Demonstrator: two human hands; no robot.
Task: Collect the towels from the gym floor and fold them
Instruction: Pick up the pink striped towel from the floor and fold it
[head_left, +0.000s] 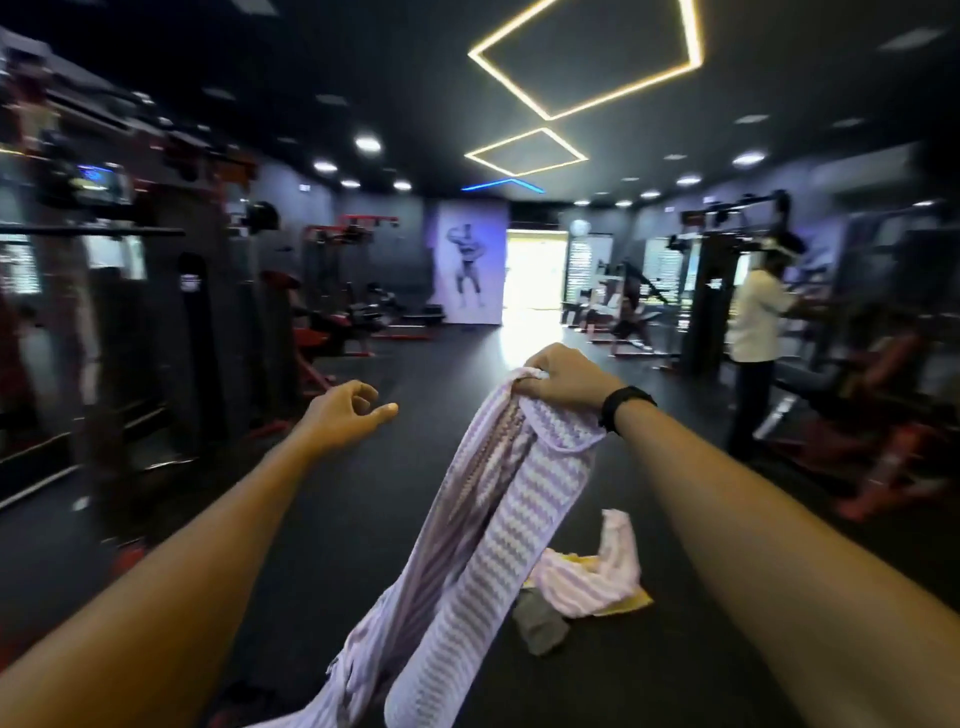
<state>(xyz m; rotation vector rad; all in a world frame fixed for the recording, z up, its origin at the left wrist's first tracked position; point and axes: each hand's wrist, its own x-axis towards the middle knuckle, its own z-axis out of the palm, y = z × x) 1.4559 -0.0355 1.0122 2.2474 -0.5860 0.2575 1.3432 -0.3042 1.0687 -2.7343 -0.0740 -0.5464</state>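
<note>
The lower end of the striped towel (483, 519) runs off the bottom edge of the head view, and its top corner is buried inside the right hand (558, 382), so the fingers there cannot be counted. On the floor (363, 519), the hanging towel covers part of the pile of towels (597, 577), and the grey piece (540, 623) beside it is too indistinct to identify. The gym machines (130, 291) on the left and the person in a white shirt (753, 322) on the right are smeared by blur.

Towel pile (597, 577) on floor (322, 519), right of held towel (483, 519)
</note>
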